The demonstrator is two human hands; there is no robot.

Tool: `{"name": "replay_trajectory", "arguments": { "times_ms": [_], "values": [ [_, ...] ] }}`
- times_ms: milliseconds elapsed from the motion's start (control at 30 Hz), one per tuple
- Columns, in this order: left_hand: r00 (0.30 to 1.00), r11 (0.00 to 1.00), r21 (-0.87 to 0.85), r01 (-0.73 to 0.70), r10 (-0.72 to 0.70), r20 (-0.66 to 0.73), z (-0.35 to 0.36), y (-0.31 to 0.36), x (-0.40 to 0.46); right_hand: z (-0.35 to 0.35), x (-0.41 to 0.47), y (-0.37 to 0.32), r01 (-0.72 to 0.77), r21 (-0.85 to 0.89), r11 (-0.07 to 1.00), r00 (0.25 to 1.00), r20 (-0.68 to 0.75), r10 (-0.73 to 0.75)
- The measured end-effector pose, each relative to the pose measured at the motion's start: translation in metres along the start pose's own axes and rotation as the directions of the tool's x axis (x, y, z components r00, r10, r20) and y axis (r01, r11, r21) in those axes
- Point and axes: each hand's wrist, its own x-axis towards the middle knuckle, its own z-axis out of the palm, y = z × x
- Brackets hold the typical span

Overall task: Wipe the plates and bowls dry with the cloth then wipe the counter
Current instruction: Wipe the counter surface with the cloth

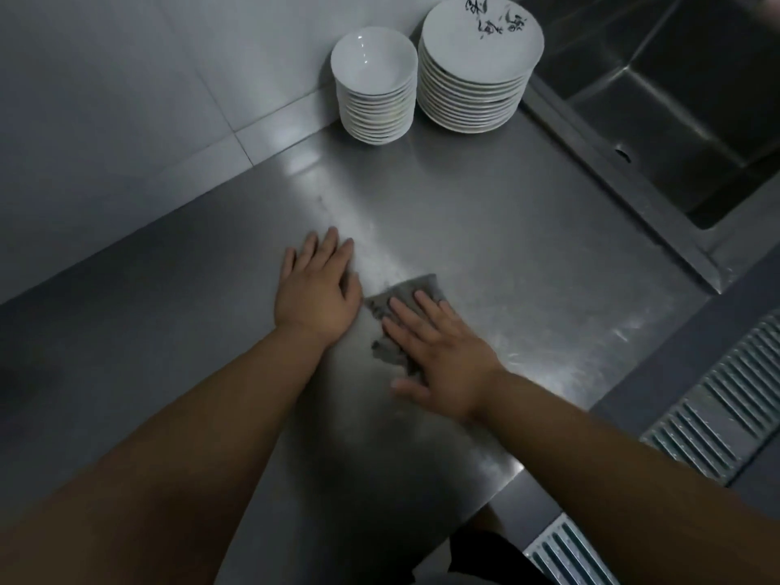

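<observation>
Two bare forearms reached in from bottom edge, over floor drain grates (713, 415) at right. Right hand (439, 352) lay flat, fingers straight, pressed on grey cloth (405, 306) on steel counter (527, 255). Cloth crumpled, partly hidden under the palm, poked out ahead of and left of the fingers. Left hand (316, 289) just beside it, palm down, fingers spread and straight on bare counter, held nothing. Farther back, against tiled wall (147, 99): stack of white bowls (375, 86), touching or nearly touching stack of white plates (477, 65), top plate with dark brush marks. Sink basin (675, 99) at far right, beyond the plates.
</observation>
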Motion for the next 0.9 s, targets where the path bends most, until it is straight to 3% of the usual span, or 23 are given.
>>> {"name": "replay_trajectory", "arguments": {
  "times_ms": [100,167,233,300,433,533,633,767,833,900],
  "values": [
    [0.997,1.000,-0.013,-0.012,0.013,0.070,0.001,0.011,-0.018,0.004,-0.029,0.050,-0.277,0.040,0.960,0.944,-0.174,0.280],
    [0.993,0.999,-0.025,-0.034,0.037,0.112,0.005,0.026,-0.047,-0.001,-0.055,0.087,-0.508,0.080,0.858,0.840,-0.173,0.514],
    [0.990,0.996,-0.024,-0.082,0.084,0.112,0.012,0.041,-0.081,-0.008,-0.068,0.094,-0.644,0.143,0.751,0.742,-0.120,0.659],
    [0.989,0.995,-0.021,-0.095,0.097,0.111,0.019,0.054,-0.107,-0.007,-0.069,0.070,-0.628,0.170,0.760,0.758,-0.086,0.646],
    [0.992,0.995,-0.037,-0.096,0.099,0.081,0.028,0.058,-0.132,0.033,-0.083,-0.023,-0.180,0.062,0.982,0.974,-0.128,0.187],
    [0.986,0.988,-0.022,-0.155,0.156,0.062,0.029,0.054,-0.134,0.047,-0.107,-0.034,-0.011,-0.017,1.000,0.998,-0.058,0.010],
    [0.986,0.989,0.021,-0.150,0.147,0.082,0.030,0.059,-0.132,0.043,-0.124,0.018,-0.198,-0.017,0.980,0.969,-0.154,0.193],
    [0.988,0.989,0.058,-0.136,0.131,0.081,0.031,0.063,-0.133,0.022,-0.146,0.085,-0.538,0.073,0.840,0.830,-0.127,0.543],
    [0.994,0.994,0.070,-0.086,0.080,0.078,0.032,0.070,-0.134,0.023,-0.142,0.077,-0.570,0.137,0.810,0.801,-0.128,0.585],
    [0.997,0.999,0.054,0.004,-0.008,0.070,0.034,0.093,-0.136,0.032,-0.145,0.050,-0.424,0.130,0.896,0.883,-0.159,0.441]
  ]
}}
